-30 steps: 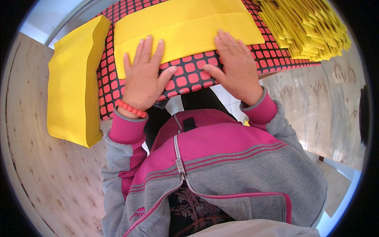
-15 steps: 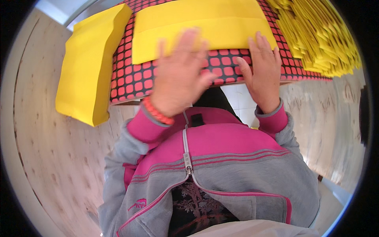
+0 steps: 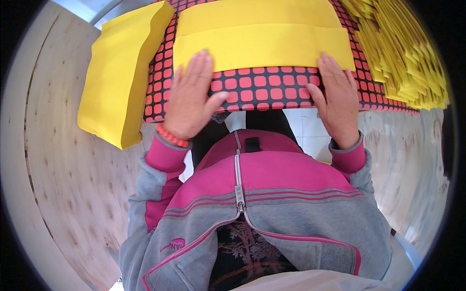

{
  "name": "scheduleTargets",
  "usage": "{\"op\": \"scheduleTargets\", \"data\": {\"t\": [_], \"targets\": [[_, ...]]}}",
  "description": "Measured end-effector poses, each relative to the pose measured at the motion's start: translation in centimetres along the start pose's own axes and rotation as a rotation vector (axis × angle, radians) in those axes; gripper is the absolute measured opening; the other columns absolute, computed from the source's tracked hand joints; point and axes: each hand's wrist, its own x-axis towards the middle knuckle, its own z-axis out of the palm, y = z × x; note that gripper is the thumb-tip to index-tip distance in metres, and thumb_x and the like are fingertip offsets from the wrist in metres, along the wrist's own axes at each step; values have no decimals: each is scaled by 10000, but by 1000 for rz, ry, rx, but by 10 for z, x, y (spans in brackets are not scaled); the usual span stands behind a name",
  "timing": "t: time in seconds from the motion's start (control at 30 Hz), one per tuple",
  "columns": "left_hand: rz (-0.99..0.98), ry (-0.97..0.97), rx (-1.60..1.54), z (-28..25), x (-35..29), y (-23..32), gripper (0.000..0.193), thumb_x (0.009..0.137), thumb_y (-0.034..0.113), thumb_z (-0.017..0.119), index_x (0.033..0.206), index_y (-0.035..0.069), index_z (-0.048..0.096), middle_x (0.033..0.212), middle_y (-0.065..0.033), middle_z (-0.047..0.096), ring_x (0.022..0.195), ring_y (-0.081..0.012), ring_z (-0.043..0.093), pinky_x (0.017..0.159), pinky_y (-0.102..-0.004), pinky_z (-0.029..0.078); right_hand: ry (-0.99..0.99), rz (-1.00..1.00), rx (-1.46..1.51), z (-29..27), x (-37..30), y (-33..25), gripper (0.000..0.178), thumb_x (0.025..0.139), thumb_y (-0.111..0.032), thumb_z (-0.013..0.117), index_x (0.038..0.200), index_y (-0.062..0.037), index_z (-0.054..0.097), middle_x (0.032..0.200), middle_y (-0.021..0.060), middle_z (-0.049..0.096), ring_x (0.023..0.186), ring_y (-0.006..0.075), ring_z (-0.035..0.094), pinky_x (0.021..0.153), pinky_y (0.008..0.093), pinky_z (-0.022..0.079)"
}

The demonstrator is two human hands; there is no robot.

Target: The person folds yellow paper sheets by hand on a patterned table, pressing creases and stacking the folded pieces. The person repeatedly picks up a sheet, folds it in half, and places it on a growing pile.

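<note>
At the far left, a pale wooden surface (image 3: 63,160) with small brown marks curves along the rim of the view. A thick yellow stack (image 3: 114,72) stands out against it, its right side next to the left edge of the tabletop (image 3: 267,91), which is covered in rounded red squares on black.

Next comes the left hand (image 3: 191,94), with a red beaded bracelet (image 3: 172,137) at the wrist. It lies palm down, fingers straight and thumb spread to the right, grasping nothing; its fingertips are over the near left corner of the yellow folded sheet (image 3: 262,46).

That sheet lies flat in the middle of the tabletop, between the yellow stack and the pile on the right. A crease or layered edge runs across it from side to side, and its near edge sits back from the tabletop's front edge.

The right hand (image 3: 338,99) is also palm down, fingers extended, thumb pointing left, gripping nothing. Its fingertips are at the sheet's near right part. How hard either hand presses, I cannot tell.

Farther right, a heap of narrow yellow folded pieces (image 3: 407,58) overlaps in a fan.
</note>
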Motion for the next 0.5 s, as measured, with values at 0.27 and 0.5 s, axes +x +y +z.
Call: {"op": "scheduleTargets", "data": {"t": [0.27, 0.5], "targets": [[-52, 161, 233, -8, 8, -7, 694, 976, 420, 618, 1513, 16, 448, 1613, -215, 376, 1521, -349, 323, 1221, -613, 164, 115, 111, -120, -7, 2, 10, 528, 944, -364, 685, 1339, -23, 602, 1404, 182, 610, 1340, 307, 547, 1173, 511, 315], [277, 55, 76, 5, 53, 60, 559, 987, 327, 613, 1462, 48, 518, 1549, -161, 476, 1450, -308, 433, 1202, -553, 281, 48, -118, 182, 22, 24, -45, 469, 930, -336, 678, 1288, -40, 613, 1421, 154, 592, 1363, 289, 531, 1153, 513, 351]]}}
